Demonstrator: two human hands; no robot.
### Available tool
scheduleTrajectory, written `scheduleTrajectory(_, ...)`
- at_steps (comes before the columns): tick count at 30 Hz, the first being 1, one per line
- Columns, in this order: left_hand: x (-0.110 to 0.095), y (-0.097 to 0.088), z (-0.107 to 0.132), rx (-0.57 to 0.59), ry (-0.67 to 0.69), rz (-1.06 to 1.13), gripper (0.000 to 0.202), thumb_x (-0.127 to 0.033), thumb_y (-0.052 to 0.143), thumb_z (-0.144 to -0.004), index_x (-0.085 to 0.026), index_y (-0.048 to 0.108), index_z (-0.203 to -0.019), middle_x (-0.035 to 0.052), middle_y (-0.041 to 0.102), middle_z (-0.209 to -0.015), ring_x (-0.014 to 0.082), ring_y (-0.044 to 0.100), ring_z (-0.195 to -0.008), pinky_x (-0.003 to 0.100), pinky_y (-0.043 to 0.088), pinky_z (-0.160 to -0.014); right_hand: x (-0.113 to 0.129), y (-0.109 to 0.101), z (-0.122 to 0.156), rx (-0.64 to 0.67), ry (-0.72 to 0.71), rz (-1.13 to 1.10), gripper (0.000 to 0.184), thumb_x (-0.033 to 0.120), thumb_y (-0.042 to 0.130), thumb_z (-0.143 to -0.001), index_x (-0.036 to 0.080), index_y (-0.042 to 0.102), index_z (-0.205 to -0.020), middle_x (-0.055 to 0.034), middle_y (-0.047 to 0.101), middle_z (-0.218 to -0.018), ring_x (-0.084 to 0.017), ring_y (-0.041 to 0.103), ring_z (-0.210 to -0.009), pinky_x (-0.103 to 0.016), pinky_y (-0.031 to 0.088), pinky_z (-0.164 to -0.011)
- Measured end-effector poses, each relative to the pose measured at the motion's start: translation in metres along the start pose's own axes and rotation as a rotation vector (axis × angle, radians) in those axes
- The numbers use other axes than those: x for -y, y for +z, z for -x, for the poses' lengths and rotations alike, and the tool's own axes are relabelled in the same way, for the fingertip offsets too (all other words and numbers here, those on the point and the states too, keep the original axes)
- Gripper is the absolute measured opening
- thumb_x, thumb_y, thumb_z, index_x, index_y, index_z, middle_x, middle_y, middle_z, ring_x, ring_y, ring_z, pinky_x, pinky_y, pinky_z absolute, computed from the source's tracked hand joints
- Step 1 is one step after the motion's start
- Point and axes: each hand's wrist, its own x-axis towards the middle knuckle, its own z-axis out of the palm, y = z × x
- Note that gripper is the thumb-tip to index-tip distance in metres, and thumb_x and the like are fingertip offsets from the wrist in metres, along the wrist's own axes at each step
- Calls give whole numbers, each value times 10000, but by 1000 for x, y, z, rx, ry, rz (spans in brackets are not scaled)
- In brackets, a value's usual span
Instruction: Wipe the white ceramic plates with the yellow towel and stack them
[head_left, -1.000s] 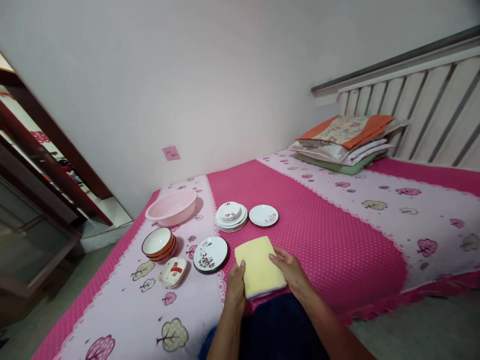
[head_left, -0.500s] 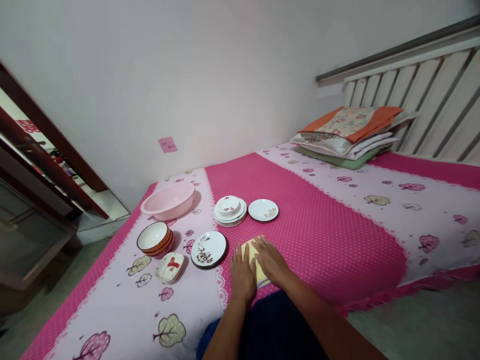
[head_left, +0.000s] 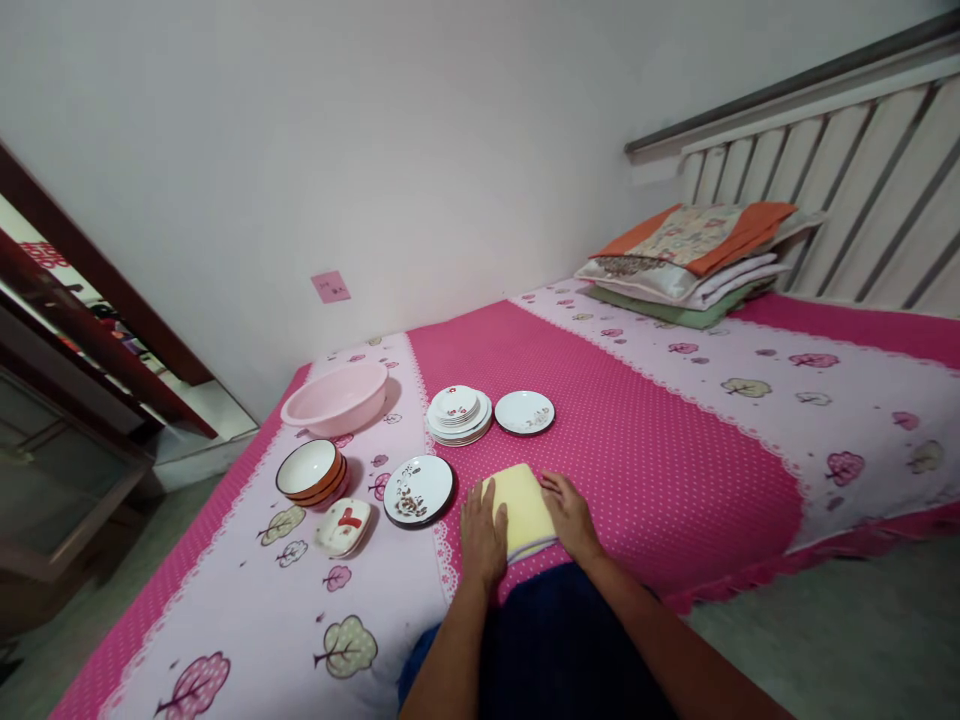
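Observation:
A folded yellow cloth (head_left: 525, 512) with a grey edge lies flat on the pink bedspread, close in front of me. My left hand (head_left: 482, 530) rests along its left side, fingers extended and touching it. At the cloth's right edge is my right hand (head_left: 571, 518), its fingers loosely spread and holding nothing. Left of the cloth sits a white plate (head_left: 418, 491) with a dark rim and brown flowers. Beyond it stands a stack of white plates (head_left: 458, 414), and beside that a single dark-rimmed plate (head_left: 524, 412).
Farther left are a pink basin (head_left: 336, 398), a stack of orange bowls (head_left: 310, 472) and a small squarish dish (head_left: 344, 526) with a red mark. Folded bedding and pillows (head_left: 690, 258) lie at the right rear, near a white radiator (head_left: 825, 185). A wall runs behind the bed.
My right hand has slid off the cloth to its right edge, and my left hand has shifted slightly left, leaving more of the cloth showing. The view has moved a little.

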Motion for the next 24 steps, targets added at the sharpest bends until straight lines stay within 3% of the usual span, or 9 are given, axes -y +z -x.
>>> scheduleTrajectory(3, 2, -2, -1, 8, -14, 28, 543, -433, 294, -1048, -208, 440, -1520, 101, 415, -1621, 221, 333, -1514, 441, 289, -1231, -3, -8, 4, -66, 118, -95, 518, 513, 531, -922, 141, 647, -1263, -190, 750, -1178, -305, 733, -1063, -466, 591, -910)
scheduleTrajectory(7, 3, 0, -2, 12, -27, 49, 561, -458, 356, -1026, -196, 448, -1514, 109, 416, -1619, 236, 320, -1519, 456, 255, -1243, 3, -13, 13, 12, 171, -169, 536, 514, 648, -855, 127, 666, -1226, -142, 801, -914, -299, 774, -821, -424, 628, -715)
scheduleTrajectory(11, 3, 2, -5, 3, -45, 70, 532, -439, 363, -1015, -197, 511, -1465, 111, 485, -1573, 248, 375, -1489, 467, 261, -1238, 16, -14, 36, 56, 81, -152, 655, 376, 758, -743, 184, 608, -1352, -125, 756, -1172, -288, 728, -1050, -437, 597, -903)
scheduleTrajectory(14, 5, 4, -8, -1, -53, 88, 495, -425, 360, -1011, -212, 578, -1402, 100, 547, -1523, 260, 423, -1457, 475, 284, -1228, 26, -15, 50, 21, -12, -49, 698, 258, 749, -715, 223, 585, -1393, -125, 625, -1379, -304, 576, -1292, -506, 443, -1124)
scheduleTrajectory(16, 7, 5, -10, -1, -56, 101, 484, -426, 383, -1000, -215, 602, -1376, 97, 560, -1510, 271, 427, -1453, 479, 281, -1230, 32, -16, 53, 13, -75, 24, 595, 210, 699, -761, 248, 628, -1350, -115, 545, -1456, -302, 478, -1380, -529, 340, -1195)
scheduleTrajectory(18, 9, 7, -12, 0, -55, 120, 491, -427, 403, -990, -199, 608, -1373, 112, 554, -1514, 284, 413, -1462, 480, 267, -1237, 37, -18, 52, 51, -136, 81, 422, 184, 668, -805, 274, 716, -1214, -91, 553, -1445, -295, 471, -1371, -528, 327, -1196)
scheduleTrajectory(21, 12, 7, -12, 6, -48, 159, 497, -427, 412, -989, -192, 602, -1383, 126, 545, -1517, 293, 402, -1469, 487, 253, -1243, 41, -18, 46, 126, -193, 142, 215, 195, 641, -869, 275, 773, -1017, -80, 646, -1304, -279, 553, -1251, -506, 405, -1125)
scheduleTrajectory(24, 10, 3, -6, -10, -37, 202, 519, -459, 410, -998, -217, 559, -1432, 116, 391, -1629, 305, 291, -1528, 519, 220, -1248, 41, -18, 38, 152, -206, 190, 155, 210, 615, -905, 241, 763, -936, -96, 669, -1210, -266, 597, -1155, -474, 461, -1055)
